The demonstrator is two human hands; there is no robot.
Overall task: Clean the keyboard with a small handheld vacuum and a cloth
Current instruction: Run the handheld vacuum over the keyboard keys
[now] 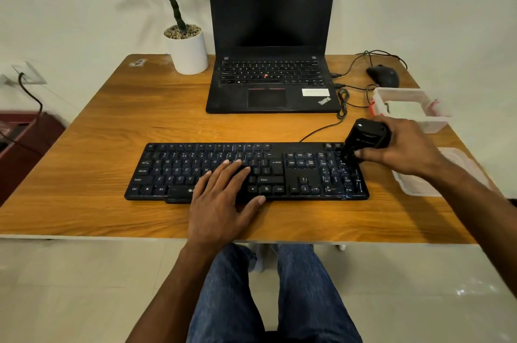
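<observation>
A black full-size keyboard (pixel 293 172) lies across the near part of the wooden table (pixel 140 124). My left hand (pixel 223 200) rests flat on its middle keys, fingers spread and holding nothing. My right hand (pixel 402 147) grips a small black handheld vacuum (pixel 366 137), tilted so its lower end touches the top right corner of the number pad. No cloth can be picked out with certainty; something white lies inside the clear box at the right.
An open black laptop (pixel 268 68) stands behind the keyboard, a white potted plant (pixel 187 49) to its left. A black mouse (pixel 383 75) and cables lie at the back right. A clear plastic box (pixel 411 109) and its lid (pixel 436 175) sit by the right edge.
</observation>
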